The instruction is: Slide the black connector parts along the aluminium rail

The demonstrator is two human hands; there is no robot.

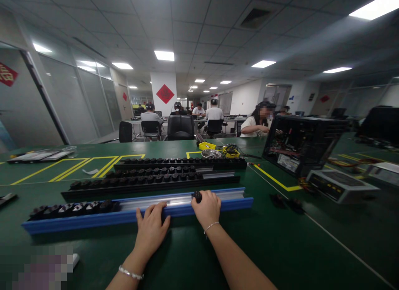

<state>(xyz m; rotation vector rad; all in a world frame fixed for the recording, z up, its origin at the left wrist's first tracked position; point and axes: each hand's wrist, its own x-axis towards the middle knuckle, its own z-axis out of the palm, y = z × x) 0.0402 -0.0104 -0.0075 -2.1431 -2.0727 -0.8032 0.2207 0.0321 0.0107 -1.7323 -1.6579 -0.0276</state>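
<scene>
A long blue channel rail (93, 224) lies across the green table in front of me. Several black knob-like parts (77, 210) sit in a row at its left end, and bare metal shows along the rest. My right hand (207, 206) is closed on a small black knob-like part (197, 196) above the rail's right half; whether the part touches the track is hidden. With fingers spread, my left hand (151, 225) rests on the rail's near edge and holds nothing.
Behind the blue rail lie black rails (149, 185) filled with similar parts. An open computer case (299, 144) and a power supply (343, 186) stand at right. Beyond are a yellow tray (207, 146), a metal dish (211, 154) and a seated person (254, 123).
</scene>
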